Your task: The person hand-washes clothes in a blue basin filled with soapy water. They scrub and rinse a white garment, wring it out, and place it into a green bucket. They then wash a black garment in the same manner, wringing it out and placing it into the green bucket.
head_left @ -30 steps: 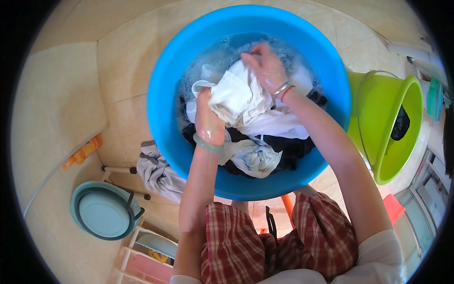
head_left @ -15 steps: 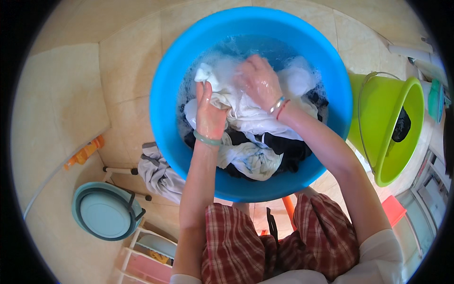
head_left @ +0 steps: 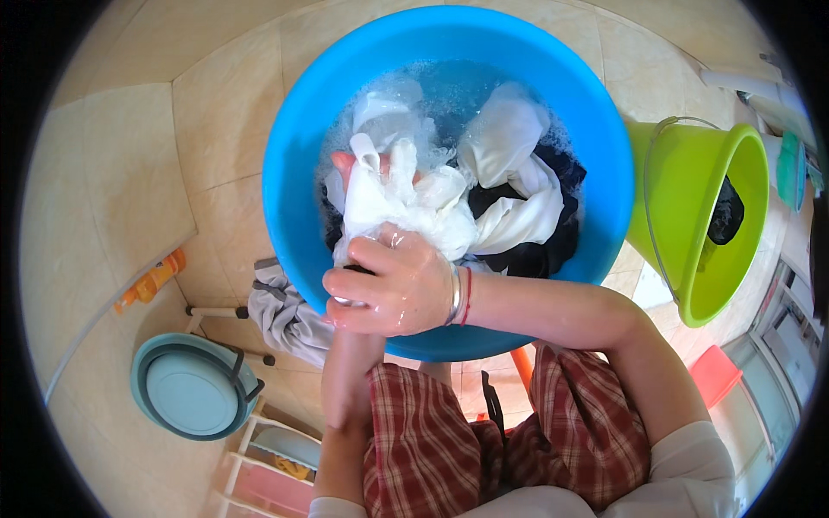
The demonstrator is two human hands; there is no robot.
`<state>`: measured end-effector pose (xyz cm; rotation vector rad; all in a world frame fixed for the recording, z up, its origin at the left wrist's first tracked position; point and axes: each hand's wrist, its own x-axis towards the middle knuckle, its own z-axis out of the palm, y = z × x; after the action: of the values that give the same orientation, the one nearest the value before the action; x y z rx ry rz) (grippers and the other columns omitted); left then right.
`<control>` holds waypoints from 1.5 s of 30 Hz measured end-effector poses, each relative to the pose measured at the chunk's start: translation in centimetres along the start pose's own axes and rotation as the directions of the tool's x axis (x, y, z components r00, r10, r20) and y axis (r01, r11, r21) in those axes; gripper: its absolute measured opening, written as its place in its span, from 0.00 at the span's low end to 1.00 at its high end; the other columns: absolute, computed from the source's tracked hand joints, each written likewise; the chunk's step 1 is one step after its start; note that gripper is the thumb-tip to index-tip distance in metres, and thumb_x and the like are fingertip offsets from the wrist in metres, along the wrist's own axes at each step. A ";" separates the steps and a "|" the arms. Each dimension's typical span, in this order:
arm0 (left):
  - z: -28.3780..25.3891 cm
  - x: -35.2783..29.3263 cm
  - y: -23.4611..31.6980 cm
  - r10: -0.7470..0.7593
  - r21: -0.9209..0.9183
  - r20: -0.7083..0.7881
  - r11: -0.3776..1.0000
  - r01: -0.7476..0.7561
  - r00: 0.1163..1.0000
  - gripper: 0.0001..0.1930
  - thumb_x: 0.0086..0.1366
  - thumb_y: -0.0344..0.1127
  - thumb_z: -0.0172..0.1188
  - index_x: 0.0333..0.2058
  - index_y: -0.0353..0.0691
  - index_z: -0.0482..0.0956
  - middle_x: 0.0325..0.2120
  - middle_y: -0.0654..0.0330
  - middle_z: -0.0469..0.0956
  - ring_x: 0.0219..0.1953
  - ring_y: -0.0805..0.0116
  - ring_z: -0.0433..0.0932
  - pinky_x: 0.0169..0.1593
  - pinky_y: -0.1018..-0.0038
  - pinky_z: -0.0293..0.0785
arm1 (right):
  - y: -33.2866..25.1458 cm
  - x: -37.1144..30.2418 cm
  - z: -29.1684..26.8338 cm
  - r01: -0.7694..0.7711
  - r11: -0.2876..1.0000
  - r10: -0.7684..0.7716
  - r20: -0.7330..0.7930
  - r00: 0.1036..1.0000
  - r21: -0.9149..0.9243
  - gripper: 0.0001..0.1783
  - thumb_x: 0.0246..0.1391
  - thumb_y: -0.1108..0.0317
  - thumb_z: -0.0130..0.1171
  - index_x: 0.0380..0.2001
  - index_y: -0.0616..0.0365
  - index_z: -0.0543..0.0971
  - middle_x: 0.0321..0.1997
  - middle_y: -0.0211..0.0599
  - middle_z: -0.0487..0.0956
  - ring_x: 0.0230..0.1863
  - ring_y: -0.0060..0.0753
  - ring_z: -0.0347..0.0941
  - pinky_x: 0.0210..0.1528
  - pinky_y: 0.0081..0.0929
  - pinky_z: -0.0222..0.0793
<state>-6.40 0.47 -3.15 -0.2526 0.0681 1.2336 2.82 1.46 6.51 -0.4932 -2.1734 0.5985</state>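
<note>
A white wet garment is bunched over my left hand. Only a few reddish fingers of that hand peek out around the folds. My right hand is curled across my left wrist at the near left rim, its thumb side against the same cloth and a bit of white showing between its fingers. Both hands are over a big blue basin of sudsy water. Another white cloth, puffed up with air, floats to the right, above dark clothes.
A lime green bucket with a wire handle and something black inside stands to the right. At left are a grey garment, a folded teal basin and an orange bottle. A pink container sits lower right.
My right hand has swung from the far suds back toward me, to my left wrist. White cloth now covers most of my left hand, and the right-hand cloth has puffed up.
</note>
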 end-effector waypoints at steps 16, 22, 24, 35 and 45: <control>5.4 -4.3 -1.6 0.652 0.816 -0.289 0.551 -0.175 0.701 0.15 0.75 0.32 0.43 0.51 0.28 0.72 0.48 0.56 0.76 0.49 0.69 0.74 0.54 0.73 0.70 | 9.0 -3.6 -7.3 -0.459 0.888 0.459 -0.004 0.888 -0.020 0.10 0.49 0.64 0.67 0.22 0.53 0.75 0.30 0.34 0.75 0.32 0.40 0.73 0.35 0.36 0.66; 3.2 -10.6 2.8 0.487 0.924 -0.231 0.380 0.034 0.843 0.23 0.76 0.44 0.42 0.37 0.29 0.80 0.38 0.53 0.81 0.44 0.68 0.77 0.58 0.67 0.65 | 2.2 -8.9 -7.7 -0.361 0.928 0.263 0.528 0.808 0.091 0.10 0.48 0.62 0.68 0.27 0.51 0.77 0.34 0.31 0.72 0.39 0.33 0.71 0.42 0.30 0.68; 4.2 -10.5 2.7 0.473 0.967 -0.241 0.196 0.166 0.847 0.25 0.76 0.46 0.42 0.36 0.29 0.80 0.37 0.53 0.82 0.44 0.67 0.77 0.60 0.66 0.64 | 1.4 -9.9 -7.0 -0.475 0.877 0.363 0.545 0.756 0.074 0.09 0.50 0.62 0.67 0.32 0.51 0.78 0.36 0.31 0.74 0.39 0.35 0.74 0.44 0.30 0.70; 7.2 -7.6 3.4 0.452 0.723 -0.499 -0.253 0.643 0.739 0.19 0.62 0.49 0.65 0.45 0.41 0.82 0.24 0.58 0.79 0.34 0.73 0.79 0.36 0.71 0.73 | 6.2 -7.2 -5.6 -0.543 0.833 0.543 0.346 0.765 -0.107 0.06 0.52 0.65 0.62 0.33 0.50 0.77 0.36 0.33 0.78 0.38 0.44 0.75 0.49 0.42 0.67; 7.7 -8.5 2.2 0.233 0.928 -0.371 0.090 0.360 0.899 0.08 0.56 0.27 0.63 0.31 0.39 0.70 0.39 0.60 0.75 0.39 0.73 0.72 0.46 0.77 0.67 | 0.4 -4.6 -7.9 -0.606 0.701 0.393 0.505 0.768 0.375 0.10 0.53 0.61 0.66 0.35 0.51 0.77 0.32 0.34 0.78 0.32 0.42 0.77 0.34 0.33 0.72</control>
<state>-11.94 -5.00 5.58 0.7489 1.3156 0.7270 11.87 1.38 7.95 -0.7313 -2.0833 1.6835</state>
